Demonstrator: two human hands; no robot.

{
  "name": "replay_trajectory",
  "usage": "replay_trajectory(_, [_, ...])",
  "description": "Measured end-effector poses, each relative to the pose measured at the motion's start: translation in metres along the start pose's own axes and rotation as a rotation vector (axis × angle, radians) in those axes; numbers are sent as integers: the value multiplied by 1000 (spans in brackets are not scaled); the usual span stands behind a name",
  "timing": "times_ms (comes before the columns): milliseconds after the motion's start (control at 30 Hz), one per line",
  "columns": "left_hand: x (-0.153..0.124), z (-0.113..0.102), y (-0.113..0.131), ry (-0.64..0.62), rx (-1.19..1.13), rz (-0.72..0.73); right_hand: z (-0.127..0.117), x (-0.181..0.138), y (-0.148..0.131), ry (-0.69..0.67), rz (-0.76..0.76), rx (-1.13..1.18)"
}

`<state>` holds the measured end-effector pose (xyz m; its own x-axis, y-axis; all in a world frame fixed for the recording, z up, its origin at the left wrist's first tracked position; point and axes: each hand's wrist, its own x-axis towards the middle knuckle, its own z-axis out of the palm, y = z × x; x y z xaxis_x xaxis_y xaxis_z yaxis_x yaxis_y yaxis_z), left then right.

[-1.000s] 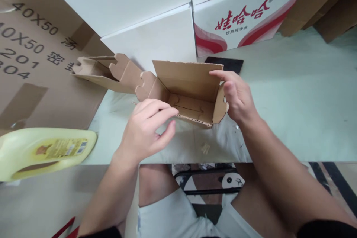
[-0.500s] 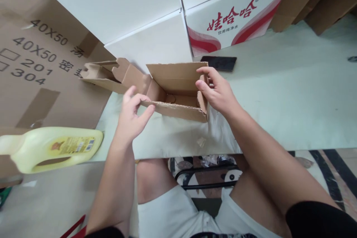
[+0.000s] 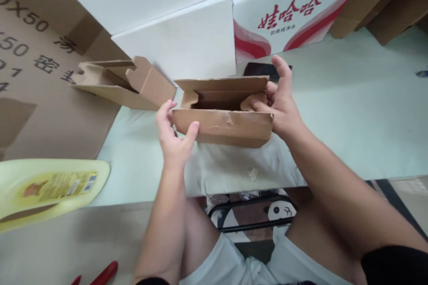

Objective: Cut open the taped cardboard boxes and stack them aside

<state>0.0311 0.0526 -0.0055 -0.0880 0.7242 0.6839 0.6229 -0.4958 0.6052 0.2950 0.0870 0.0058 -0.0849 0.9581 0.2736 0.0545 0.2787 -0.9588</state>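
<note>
A small brown corrugated cardboard box stands on the pale green table in front of me, its walls folded up and its top open. My left hand pinches the box's left front corner, thumb on the front wall and fingers round the side. My right hand grips the right end, thumb pressing a side flap inward, index finger raised. A second folded cardboard box lies to the left, untouched.
White cartons and one with red print stand along the back. A dark phone lies behind the box. A large brown carton is at left, a pale yellow jug lower left, red handles at the bottom.
The front wall of the box has been folded up and both side flaps tucked in. My left hand went from hovering open to gripping the left corner; my right hand moved onto the right flap.
</note>
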Motion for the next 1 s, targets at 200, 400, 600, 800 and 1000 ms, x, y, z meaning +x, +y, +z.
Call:
replay_trajectory(200, [-12, 16, -19, 17, -227, -146, -2, -7, -2, 38, -31, -133])
replay_trajectory(400, [-9, 21, -22, 1, -270, -160, -7, -13, 3, 36, 6, -155])
replay_trajectory(600, [3, 28, -25, 83, -237, -102, -9, -26, 16, -27, -99, -115])
replay_trajectory(800, [9, 36, -23, 219, -236, -73, -11, -27, 15, -34, -71, -145])
replay_trajectory(1000, [8, 39, -22, 237, -265, -47, -53, 18, 54, 243, -3, -397])
